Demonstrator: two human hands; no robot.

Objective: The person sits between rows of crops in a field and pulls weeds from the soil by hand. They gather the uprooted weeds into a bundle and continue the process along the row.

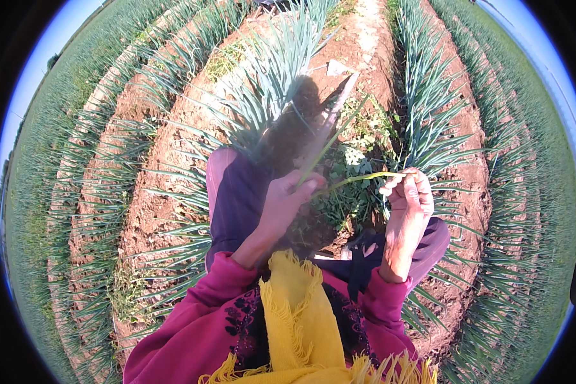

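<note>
My left hand is closed around a long thin green stalk that slants up and away to the right. From the same hand a yellow-green strip of stalk arches across to my right hand. There my thumb and fingers pinch its far end. Whether the two pieces join inside the left hand is hidden. Both hands are held above my bent legs, over a patch of leafy weeds. Haze from glare blurs the area around the left hand.
Onion-like plants grow in front of me, with another row to the right. A pale, long, stick-like thing slants over the soil beyond my hands. Near its far end lies a white scrap. A yellow fringed scarf hangs down my front.
</note>
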